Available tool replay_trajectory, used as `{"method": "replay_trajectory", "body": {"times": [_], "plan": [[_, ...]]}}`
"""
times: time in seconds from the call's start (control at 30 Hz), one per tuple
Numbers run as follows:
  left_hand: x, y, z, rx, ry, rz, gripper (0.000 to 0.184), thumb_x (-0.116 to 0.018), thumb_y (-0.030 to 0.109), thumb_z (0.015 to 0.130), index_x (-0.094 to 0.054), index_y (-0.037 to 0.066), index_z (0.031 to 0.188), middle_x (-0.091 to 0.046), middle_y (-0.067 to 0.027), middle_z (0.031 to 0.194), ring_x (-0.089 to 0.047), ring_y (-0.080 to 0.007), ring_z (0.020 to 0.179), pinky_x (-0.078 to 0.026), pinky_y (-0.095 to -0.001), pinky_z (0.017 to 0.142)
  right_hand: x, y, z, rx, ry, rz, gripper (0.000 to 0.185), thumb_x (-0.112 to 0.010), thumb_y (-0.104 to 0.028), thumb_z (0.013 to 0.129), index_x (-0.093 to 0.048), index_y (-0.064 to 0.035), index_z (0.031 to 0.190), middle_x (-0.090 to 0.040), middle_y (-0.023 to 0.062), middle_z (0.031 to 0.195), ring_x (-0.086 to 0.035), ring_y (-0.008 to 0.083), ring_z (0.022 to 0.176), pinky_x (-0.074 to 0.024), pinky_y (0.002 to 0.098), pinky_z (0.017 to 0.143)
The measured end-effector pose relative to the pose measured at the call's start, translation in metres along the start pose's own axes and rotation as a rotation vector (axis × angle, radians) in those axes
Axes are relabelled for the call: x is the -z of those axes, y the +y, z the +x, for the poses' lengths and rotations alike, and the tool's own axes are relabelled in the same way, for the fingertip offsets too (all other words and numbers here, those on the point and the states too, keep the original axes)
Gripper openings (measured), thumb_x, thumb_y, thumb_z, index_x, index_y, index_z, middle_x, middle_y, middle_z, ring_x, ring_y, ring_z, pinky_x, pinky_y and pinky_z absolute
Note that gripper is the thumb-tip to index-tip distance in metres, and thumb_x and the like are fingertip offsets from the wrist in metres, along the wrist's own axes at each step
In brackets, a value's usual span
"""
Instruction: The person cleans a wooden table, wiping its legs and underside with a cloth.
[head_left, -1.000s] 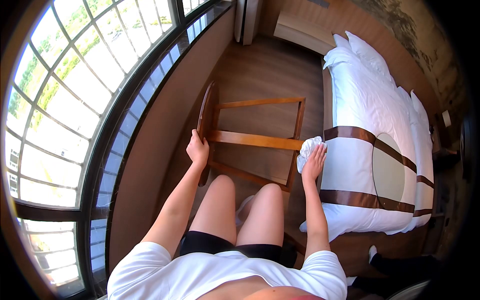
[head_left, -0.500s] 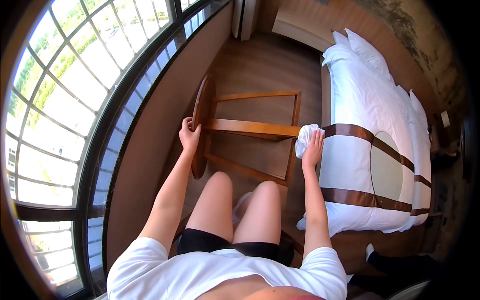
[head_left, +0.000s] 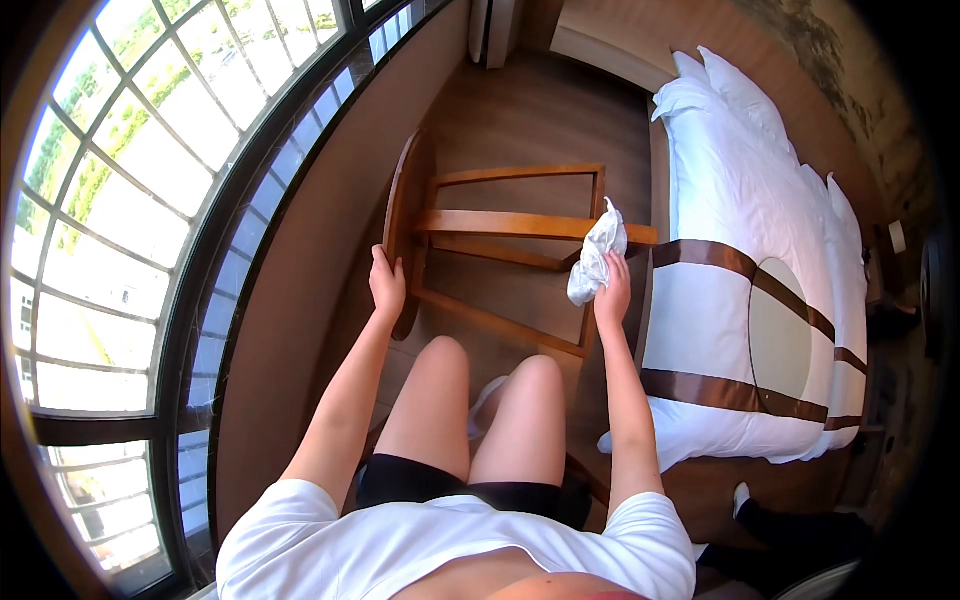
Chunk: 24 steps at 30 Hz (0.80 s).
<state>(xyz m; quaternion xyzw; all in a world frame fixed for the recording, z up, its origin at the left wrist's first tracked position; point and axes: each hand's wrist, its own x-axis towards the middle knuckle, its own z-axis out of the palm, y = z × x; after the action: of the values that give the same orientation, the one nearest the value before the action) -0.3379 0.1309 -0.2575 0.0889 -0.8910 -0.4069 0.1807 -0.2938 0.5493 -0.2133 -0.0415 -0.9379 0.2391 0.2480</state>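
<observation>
Brown wooden table with a round top (head_left: 500, 222) is lying on its side over the dark brown wooden floor (head_left: 540, 110), just in front of the person's bare, bent knees (head_left: 445, 375). Its round top is standing nearly on edge at the left, while its straight wooden legs and bars are extending to the right.

The left hand (head_left: 387, 285) is gripping the rim of that top, its thumb lying along the inner face and its fingers reaching round the outer one, so it is closing only partway, around the thickness of the wood. The right hand (head_left: 612, 292) is holding a crumpled white cloth (head_left: 600, 255), its fingers curling into the fabric. The cloth is overlapping the table's long middle bar near the right end; whether it is pressing on the wood, one cannot tell.

The tip of that bar is showing beyond the cloth and pointing towards a large white bed (head_left: 690, 330), which is carrying wide brown bands (head_left: 705, 253). A tall black-framed window (head_left: 170, 150) is running along the left, above a plain brown wall (head_left: 330, 200). At the lower right, another person's dark-clothed leg (head_left: 810, 530) is stretching out, ending in a white shoe (head_left: 741, 498).
</observation>
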Motion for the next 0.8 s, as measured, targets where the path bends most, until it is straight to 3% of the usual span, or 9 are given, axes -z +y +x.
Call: {"method": "replay_trajectory", "body": {"times": [0.17, 0.23, 0.37, 0.43, 0.5, 0.63, 0.7, 0.73, 0.8], "plan": [[-0.007, 0.01, 0.035, -0.011, -0.002, 0.006, 0.034, -0.06, 0.007, 0.086, -0.042, 0.002, 0.115, -0.061, -0.0278, 0.102, -0.059, -0.0472, 0.093, -0.048, -0.0511, 0.077, -0.039, 0.022, -0.038, -0.136, -0.021, 0.155, 0.049, -0.051, 0.007, 0.073, -0.057, -0.002, 0.121, -0.058, 0.0176, 0.123, -0.052, 0.0375, 0.118, -0.0397, 0.0421, 0.103], [-0.004, 0.014, 0.049, 0.125, -0.116, -0.065, 0.036, -0.063, 0.008, 0.083, -0.044, 0.003, 0.114, -0.063, -0.0254, 0.106, -0.06, -0.0457, 0.095, -0.049, -0.049, 0.079, -0.063, 0.041, -0.055, -0.405, -0.176, 0.318, 0.043, -0.05, 0.004, 0.081, -0.055, -0.0003, 0.123, -0.059, 0.0173, 0.124, -0.054, 0.0334, 0.118, -0.0405, 0.037, 0.101], [-0.015, -0.029, 0.052, 0.069, -0.207, -0.336, 0.052, -0.068, 0.005, 0.079, -0.048, 0.003, 0.127, -0.063, -0.0163, 0.115, -0.06, -0.0273, 0.111, -0.046, -0.0348, 0.094, -0.109, 0.067, -0.086, -0.75, -0.059, 0.715, 0.04, -0.053, -0.002, 0.086, -0.053, 0.0001, 0.126, -0.06, 0.0154, 0.121, -0.056, 0.0285, 0.116, -0.0411, 0.0353, 0.098], [-0.012, -0.017, 0.029, 0.116, -0.119, -0.271, 0.059, -0.069, 0.005, 0.078, -0.047, 0.004, 0.132, -0.062, -0.0147, 0.119, -0.057, -0.0267, 0.115, -0.045, -0.0351, 0.096, -0.121, 0.073, -0.099, -0.921, -0.019, 0.758, 0.04, -0.054, -0.004, 0.088, -0.051, -0.0001, 0.127, -0.06, 0.0132, 0.121, -0.056, 0.0252, 0.113, -0.0416, 0.0356, 0.098], [-0.019, -0.024, 0.008, 0.213, -0.046, -0.209, 0.054, -0.069, 0.005, 0.078, -0.051, 0.005, 0.129, -0.064, -0.0142, 0.115, -0.06, -0.0266, 0.111, -0.046, -0.0355, 0.094, -0.138, 0.085, -0.111, -0.841, -0.025, 0.666, 0.04, -0.056, -0.008, 0.088, -0.052, -0.001, 0.127, -0.061, 0.0149, 0.117, -0.058, 0.028, 0.11, -0.0427, 0.0358, 0.096], [-0.036, -0.05, 0.003, 0.246, -0.029, -0.279, 0.043, -0.067, 0.003, 0.08, -0.057, 0.004, 0.122, -0.067, -0.0151, 0.109, -0.064, -0.0277, 0.104, -0.048, -0.0351, 0.09, -0.148, 0.082, -0.111, -0.632, -0.363, 0.358, 0.043, -0.062, -0.016, 0.086, -0.053, -0.0085, 0.127, -0.063, 0.0198, 0.114, -0.059, 0.0342, 0.11, -0.0451, 0.0371, 0.093], [-0.036, -0.048, 0.009, 0.248, -0.041, -0.316, 0.044, -0.067, 0.001, 0.079, -0.057, 0.004, 0.122, -0.067, -0.015, 0.106, -0.064, -0.0282, 0.102, -0.048, -0.0353, 0.089, -0.152, 0.073, -0.11, -0.436, -0.552, 0.163, 0.047, -0.062, -0.02, 0.085, -0.051, -0.0154, 0.13, -0.063, 0.0143, 0.119, -0.057, 0.0349, 0.113, -0.0416, 0.0474, 0.1], [-0.036, -0.045, 0.012, 0.238, -0.038, -0.309, 0.041, -0.066, 0.0, 0.079, -0.057, 0.002, 0.119, -0.067, -0.0139, 0.104, -0.064, -0.0261, 0.101, -0.048, -0.035, 0.088, -0.146, 0.062, -0.107, -0.367, -0.657, -0.061, 0.054, -0.066, -0.023, 0.082, -0.049, -0.0207, 0.133, -0.056, 0.0092, 0.131, -0.052, 0.0313, 0.122, -0.0306, 0.0573, 0.108], [-0.038, -0.043, 0.022, 0.221, -0.04, -0.306, 0.037, -0.065, -0.001, 0.079, -0.058, 0.001, 0.115, -0.067, -0.0127, 0.102, -0.064, -0.0241, 0.099, -0.048, -0.0347, 0.087, -0.146, 0.047, -0.104, -0.247, -0.689, -0.144, 0.056, -0.067, -0.024, 0.081, -0.048, -0.0219, 0.134, -0.052, 0.0075, 0.136, -0.048, 0.0301, 0.125, -0.0254, 0.0604, 0.109]]}}
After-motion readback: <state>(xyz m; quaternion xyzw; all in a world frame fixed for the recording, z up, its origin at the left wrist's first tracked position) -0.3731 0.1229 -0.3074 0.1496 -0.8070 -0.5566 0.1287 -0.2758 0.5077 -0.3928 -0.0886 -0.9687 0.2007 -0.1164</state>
